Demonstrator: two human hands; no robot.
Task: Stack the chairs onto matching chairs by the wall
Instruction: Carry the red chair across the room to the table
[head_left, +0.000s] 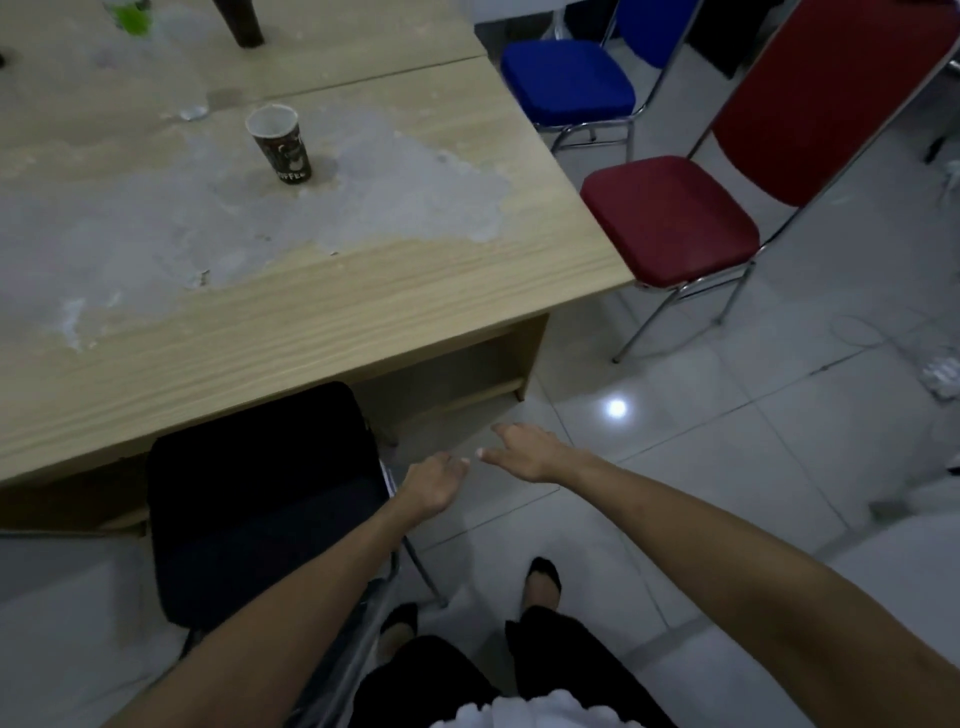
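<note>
Chairs in three colours around a worn wooden table (363, 291). Black chair (260, 499) at about 7 o'clock, seat partly tucked under the near table edge, metal frame showing along its right side. Red chair (670, 218) at about 2 o'clock, just beside the table's right corner, seat toward the table, tall backrest leaning off to the upper right. Blue chair (569, 83) at about 1 o'clock, farther back, beside the far right end of the table.

Left hand (434, 486) near 6 o'clock, fingers loosely curled downward, right at the black chair's right edge; contact with the frame cannot be told. Right hand (530, 451) just to its right, released and flat, palm down, fingers spread over the tiled floor (727, 467), grasping nothing. Both forearms bare, reaching forward from the bottom of the view.

Paper cup (280, 143) upright on the table at about 11 o'clock, empty-looking, well apart from both hands. Two feet in dark shoes (543, 574) on the floor below the hands.
</note>
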